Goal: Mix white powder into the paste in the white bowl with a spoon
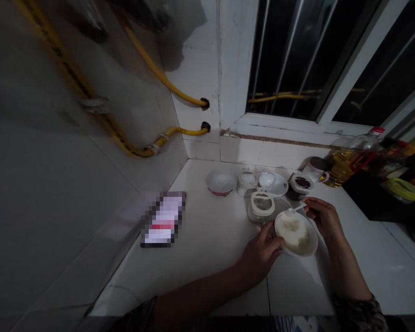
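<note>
My left hand (263,249) grips the left rim of a white bowl (312,234), thumb on the near side. The bowl is tilted and holds a pale, whitish substance (292,233). Between the closed fingers of my right hand (320,214) is the handle of a small white spoon (299,207). The spoon's head is over the far edge of the bowl; whether it touches the contents I cannot tell. Just behind my left hand stands a clear jar (262,206) with a white-rimmed lid.
Behind stand another bowl (222,182), a small glass jar (246,183), a white bowl with a red mark (280,185) and a jar of dark contents (300,185). A blurred phone (164,219) lies left. An oil bottle (340,163) and a dark rack (366,198) are right.
</note>
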`<control>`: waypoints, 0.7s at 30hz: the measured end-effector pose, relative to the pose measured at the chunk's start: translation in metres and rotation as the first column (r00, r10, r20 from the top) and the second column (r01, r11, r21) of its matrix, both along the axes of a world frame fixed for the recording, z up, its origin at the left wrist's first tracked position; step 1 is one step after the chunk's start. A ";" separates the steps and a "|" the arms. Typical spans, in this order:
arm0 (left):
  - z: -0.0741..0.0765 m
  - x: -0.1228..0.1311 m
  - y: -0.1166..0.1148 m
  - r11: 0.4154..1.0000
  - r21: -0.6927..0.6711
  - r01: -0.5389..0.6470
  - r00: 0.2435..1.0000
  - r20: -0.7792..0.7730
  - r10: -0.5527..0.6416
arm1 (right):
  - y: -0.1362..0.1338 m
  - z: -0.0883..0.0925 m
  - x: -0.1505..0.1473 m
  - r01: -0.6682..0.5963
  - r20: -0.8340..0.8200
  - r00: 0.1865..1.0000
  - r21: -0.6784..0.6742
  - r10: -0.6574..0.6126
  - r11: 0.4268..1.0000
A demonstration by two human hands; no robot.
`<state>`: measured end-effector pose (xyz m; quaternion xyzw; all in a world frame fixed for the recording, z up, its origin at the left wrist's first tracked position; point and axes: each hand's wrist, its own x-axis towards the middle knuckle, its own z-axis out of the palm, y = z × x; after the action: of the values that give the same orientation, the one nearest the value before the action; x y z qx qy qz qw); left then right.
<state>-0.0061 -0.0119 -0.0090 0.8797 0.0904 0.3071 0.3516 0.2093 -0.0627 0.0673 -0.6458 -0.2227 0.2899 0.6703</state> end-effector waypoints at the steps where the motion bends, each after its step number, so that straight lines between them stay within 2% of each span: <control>1: 0.000 0.000 0.000 1.000 -0.001 -0.002 1.000 -0.009 0.002 | 0.002 0.002 -0.003 0.000 -0.002 1.000 0.019 0.000 1.000; 4: 0.002 -0.001 -0.001 1.000 0.001 -0.014 1.000 -0.024 0.014 | 0.011 0.009 -0.018 -0.006 0.080 0.997 0.083 0.000 0.997; 6: 0.003 -0.001 0.000 1.000 0.002 -0.013 1.000 -0.022 0.013 | 0.015 0.013 -0.030 -0.004 0.223 0.975 0.118 -0.022 0.993; 8: 0.003 -0.001 0.000 1.000 0.005 -0.009 1.000 -0.020 0.009 | 0.017 0.014 -0.041 0.001 0.421 0.905 0.125 -0.054 0.992; 10: 0.001 0.000 0.000 1.000 0.014 -0.013 1.000 -0.015 0.013 | 0.017 0.012 -0.049 -0.071 0.652 0.758 0.097 -0.009 0.993; 12: -0.001 0.001 0.000 0.999 0.026 -0.025 1.000 -0.011 0.025 | 0.015 0.010 -0.054 -0.234 0.843 0.524 0.008 0.119 0.972; 14: -0.002 0.001 0.000 0.999 0.030 -0.037 0.999 -0.013 0.037 | 0.011 0.009 -0.055 -0.362 0.927 0.313 -0.087 0.209 0.928; 15: -0.002 0.001 0.000 0.999 0.027 -0.039 0.999 -0.017 0.040 | 0.010 0.008 -0.054 -0.376 0.939 0.271 -0.099 0.212 0.921; 16: -0.002 0.002 0.000 0.999 0.023 -0.038 0.999 -0.023 0.038 | 0.008 0.008 -0.052 -0.356 0.941 0.283 -0.078 0.187 0.931; 17: -0.002 0.002 0.000 0.999 0.020 -0.035 0.999 -0.024 0.035 | 0.006 0.008 -0.050 -0.310 0.930 0.338 -0.036 0.146 0.950; 19: -0.003 0.001 0.000 0.999 0.020 -0.034 0.999 -0.021 0.034 | 0.002 0.007 -0.042 -0.178 0.861 0.507 0.052 0.046 0.983; 21: -0.004 0.001 0.000 0.999 0.021 -0.030 0.999 -0.022 0.030 | -0.004 0.006 -0.032 -0.072 0.758 0.652 0.084 -0.017 0.994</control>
<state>-0.0048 -0.0119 -0.0130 0.8851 0.1044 0.3036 0.3370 0.1775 -0.0669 0.0731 -0.6677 -0.5066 -0.0077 0.5454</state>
